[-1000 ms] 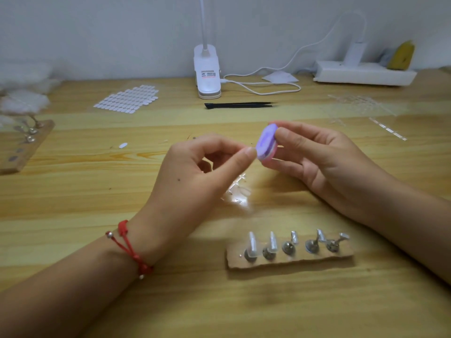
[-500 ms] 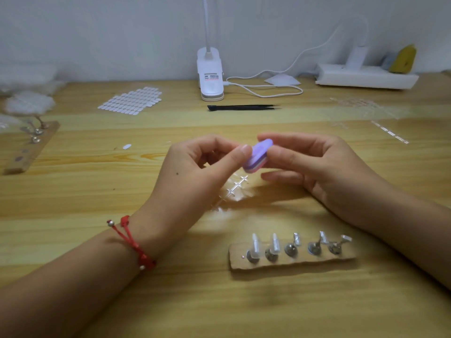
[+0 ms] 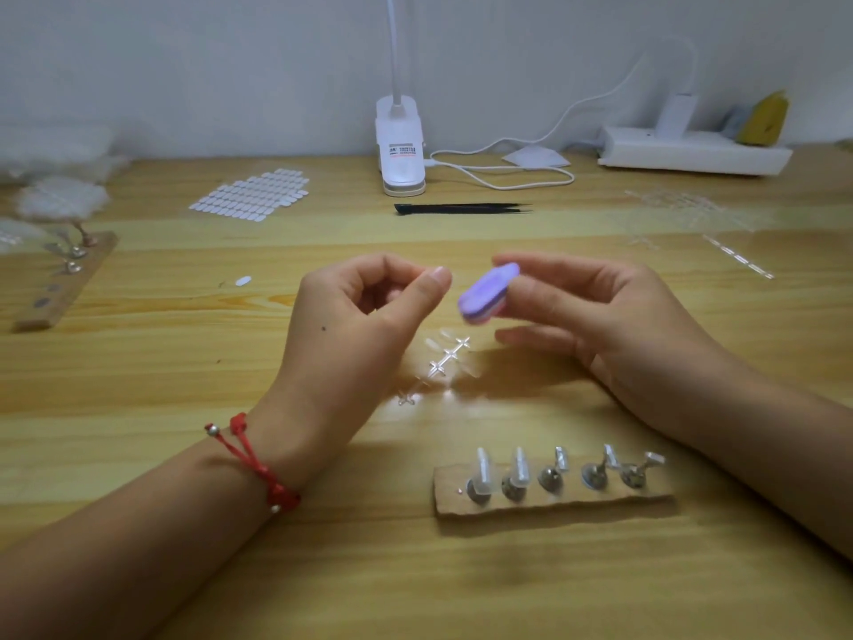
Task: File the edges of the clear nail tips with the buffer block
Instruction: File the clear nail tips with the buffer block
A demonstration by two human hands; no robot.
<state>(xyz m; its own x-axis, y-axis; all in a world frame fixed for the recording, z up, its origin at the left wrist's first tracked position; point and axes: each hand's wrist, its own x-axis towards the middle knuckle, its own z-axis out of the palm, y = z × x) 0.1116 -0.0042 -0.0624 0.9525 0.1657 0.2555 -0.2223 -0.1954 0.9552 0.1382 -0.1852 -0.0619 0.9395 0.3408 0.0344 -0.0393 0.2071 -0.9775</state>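
We hold the buffer block (image 3: 489,294) in the right hand (image 3: 595,316), pinched between thumb and fingers and tilted so that a flat face turns toward the left hand (image 3: 364,316). The left hand presses thumb to forefinger, raised above the surface (image 3: 138,385) to meet the block. We cannot tell whether one of the clear nail tips (image 3: 445,362) sits in that pinch (it would be transparent). The block lies just beside the left fingertips (image 3: 436,279), not touching them.
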